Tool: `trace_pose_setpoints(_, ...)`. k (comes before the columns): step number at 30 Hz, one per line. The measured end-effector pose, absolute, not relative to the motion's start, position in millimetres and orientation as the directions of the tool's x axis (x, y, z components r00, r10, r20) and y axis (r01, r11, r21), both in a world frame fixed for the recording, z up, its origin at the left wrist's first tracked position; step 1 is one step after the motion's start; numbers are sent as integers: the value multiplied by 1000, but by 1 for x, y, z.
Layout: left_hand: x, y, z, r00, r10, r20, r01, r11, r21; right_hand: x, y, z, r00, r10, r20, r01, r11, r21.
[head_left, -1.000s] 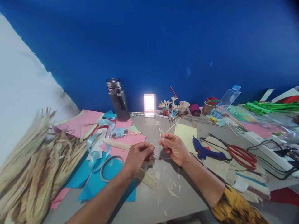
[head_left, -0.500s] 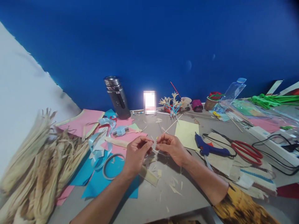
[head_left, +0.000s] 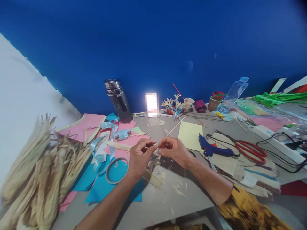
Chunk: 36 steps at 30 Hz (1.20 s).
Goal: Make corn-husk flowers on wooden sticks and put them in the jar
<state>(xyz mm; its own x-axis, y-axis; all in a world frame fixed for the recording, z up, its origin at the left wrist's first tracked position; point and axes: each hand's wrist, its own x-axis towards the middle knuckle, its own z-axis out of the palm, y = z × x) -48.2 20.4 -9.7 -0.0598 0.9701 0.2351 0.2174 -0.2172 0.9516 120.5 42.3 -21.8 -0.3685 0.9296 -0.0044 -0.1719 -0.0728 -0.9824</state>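
Observation:
Over the middle of the table, my left hand (head_left: 140,158) and my right hand (head_left: 174,150) face each other with fingertips almost touching. Both are closed in a pinch on a thin pale strip (head_left: 156,151), mostly hidden by the fingers. Under my left hand lies a flat piece of corn husk (head_left: 153,179), with small husk scraps (head_left: 179,191) to its right. A roll of tape (head_left: 117,171) rests on blue paper beside my left wrist. Beyond my hands stand husk flowers (head_left: 176,105) with blue-wrapped stems.
Bundled dried husks (head_left: 35,179) fill the left side. A dark flask (head_left: 118,102) stands at the back. To the right are a blue glue gun (head_left: 214,148), red-handled scissors (head_left: 251,151), a white power strip (head_left: 278,143) with black cables and a tilted plastic bottle (head_left: 235,92).
My fingertips have drawn slightly closer together, and less of the strip shows below my right hand. The view has shifted a little, moving the right-hand objects leftward.

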Motion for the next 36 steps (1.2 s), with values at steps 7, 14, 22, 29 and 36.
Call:
trace_pose_setpoints(7, -48, 23, -10, 10, 999, 31, 141, -32, 989, 124, 44, -24, -354, 934, 40, -113, -1, -994)
trace_pose_setpoints(14, -45, 20, -10, 12, 998, 60, 170, -61, 984, 125, 45, -21, -337, 941, -39, -196, -111, -974)
trace_pose_setpoints(22, -36, 11, -3, 13, 992, 125, 219, -124, 968, 127, 45, -18, -360, 931, -60, -296, -175, -939)
trace_pose_setpoints(29, -45, 20, -9, -132, 991, 3, 38, 2, 999, 126, 46, -20, -430, 890, -149, -210, -259, -943)
trace_pose_setpoints(36, -40, 15, -9, -35, 997, 72, 171, -65, 983, 125, 45, -25, -365, 930, -34, -154, -96, -983)
